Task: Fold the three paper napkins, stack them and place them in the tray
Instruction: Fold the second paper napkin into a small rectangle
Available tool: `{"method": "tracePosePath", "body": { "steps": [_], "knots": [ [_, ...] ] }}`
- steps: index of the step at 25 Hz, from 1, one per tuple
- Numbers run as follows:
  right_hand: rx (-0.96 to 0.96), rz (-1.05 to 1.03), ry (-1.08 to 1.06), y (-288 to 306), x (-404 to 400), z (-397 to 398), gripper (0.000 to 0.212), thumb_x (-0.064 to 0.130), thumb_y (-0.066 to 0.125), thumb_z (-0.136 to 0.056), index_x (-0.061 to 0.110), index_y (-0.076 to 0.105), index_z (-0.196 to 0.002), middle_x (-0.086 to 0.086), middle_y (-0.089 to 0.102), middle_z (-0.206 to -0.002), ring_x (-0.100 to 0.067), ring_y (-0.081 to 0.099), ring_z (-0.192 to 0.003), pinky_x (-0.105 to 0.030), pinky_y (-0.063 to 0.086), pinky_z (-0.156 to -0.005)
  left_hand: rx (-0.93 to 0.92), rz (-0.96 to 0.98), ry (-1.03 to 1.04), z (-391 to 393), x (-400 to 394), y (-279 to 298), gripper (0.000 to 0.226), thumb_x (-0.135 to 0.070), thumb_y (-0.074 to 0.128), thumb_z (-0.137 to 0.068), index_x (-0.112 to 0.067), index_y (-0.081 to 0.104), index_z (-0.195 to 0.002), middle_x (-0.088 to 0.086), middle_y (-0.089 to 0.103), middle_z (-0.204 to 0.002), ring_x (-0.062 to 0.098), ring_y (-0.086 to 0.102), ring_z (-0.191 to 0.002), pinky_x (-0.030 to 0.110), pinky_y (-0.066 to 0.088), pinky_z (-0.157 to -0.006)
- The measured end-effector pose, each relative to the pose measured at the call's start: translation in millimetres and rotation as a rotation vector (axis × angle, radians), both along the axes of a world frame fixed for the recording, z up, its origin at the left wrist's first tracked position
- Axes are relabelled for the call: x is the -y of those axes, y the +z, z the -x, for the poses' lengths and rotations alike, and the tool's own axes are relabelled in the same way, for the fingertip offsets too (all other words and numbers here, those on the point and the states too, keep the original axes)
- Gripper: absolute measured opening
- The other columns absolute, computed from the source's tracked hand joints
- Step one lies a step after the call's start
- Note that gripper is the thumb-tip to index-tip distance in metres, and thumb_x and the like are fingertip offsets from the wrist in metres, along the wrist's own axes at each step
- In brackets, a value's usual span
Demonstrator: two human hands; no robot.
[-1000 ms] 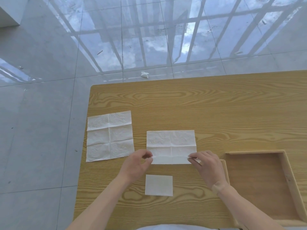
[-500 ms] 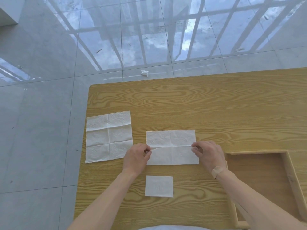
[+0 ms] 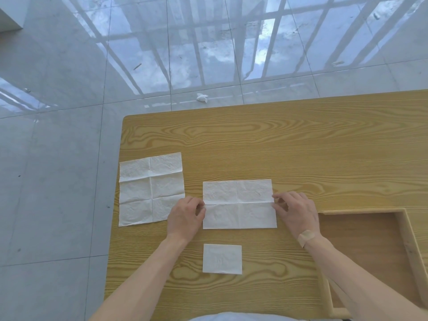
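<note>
both hands flank middle napkin | fingers pinching its folded edge ends

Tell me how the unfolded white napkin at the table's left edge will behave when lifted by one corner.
The unfolded white paper napkin will probably droop limply, since it looks thin and creased. It likely bends along its visible fold lines. It seems very light, so a push may slide or crumple it.
</note>
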State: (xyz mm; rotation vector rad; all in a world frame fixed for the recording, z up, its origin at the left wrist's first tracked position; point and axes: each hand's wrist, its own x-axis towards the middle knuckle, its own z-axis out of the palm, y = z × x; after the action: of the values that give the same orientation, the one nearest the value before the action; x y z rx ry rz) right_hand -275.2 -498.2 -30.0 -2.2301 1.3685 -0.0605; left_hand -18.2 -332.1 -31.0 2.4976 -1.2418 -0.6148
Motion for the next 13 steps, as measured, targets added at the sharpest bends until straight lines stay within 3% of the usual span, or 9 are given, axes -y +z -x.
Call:
{"method": "tracePosePath", "body": {
  "steps": [3,6,13],
  "knots": [
    [-0.015,0.065,0.055,-1,-3,-3,0.025,0.027,0.079,-0.079,0.025,0.073,-0.104,0.004,0.069,-0.100,-0.026,0.058,-0.102,-0.042,0.043,-0.085,0.033,0.044,-0.052,-3,4,1,0.016,-0.025,0.072,-0.086,-0.021,0.070,-0.101,-0.006,0.065,-0.095,0.015,0.057,-0.091,0.030,0.049,-0.073],
    [-0.076,0.095,0.165,0,-6,-7,0.034,0.030,0.082,-0.076,0.024,0.074,-0.109,0.000,0.069,-0.110,-0.029,0.058,-0.110,-0.045,0.042,-0.090,0.060,0.042,-0.238,-6,12,0,0.026,-0.027,0.075,-0.083,-0.020,0.070,-0.108,-0.003,0.065,-0.102,0.019,0.057,-0.095,0.036,0.049,-0.082],
    [-0.075,0.120,0.165,0,-10,-10,0.018,0.026,0.080,-0.078,0.023,0.076,-0.095,0.001,0.070,-0.098,-0.028,0.060,-0.101,-0.043,0.043,-0.085,0.129,0.022,-0.364,-12,20,-3,0.010,-0.025,0.076,-0.082,-0.021,0.068,-0.088,-0.004,0.063,-0.091,0.021,0.059,-0.091,0.035,0.045,-0.078]
  ]
}}
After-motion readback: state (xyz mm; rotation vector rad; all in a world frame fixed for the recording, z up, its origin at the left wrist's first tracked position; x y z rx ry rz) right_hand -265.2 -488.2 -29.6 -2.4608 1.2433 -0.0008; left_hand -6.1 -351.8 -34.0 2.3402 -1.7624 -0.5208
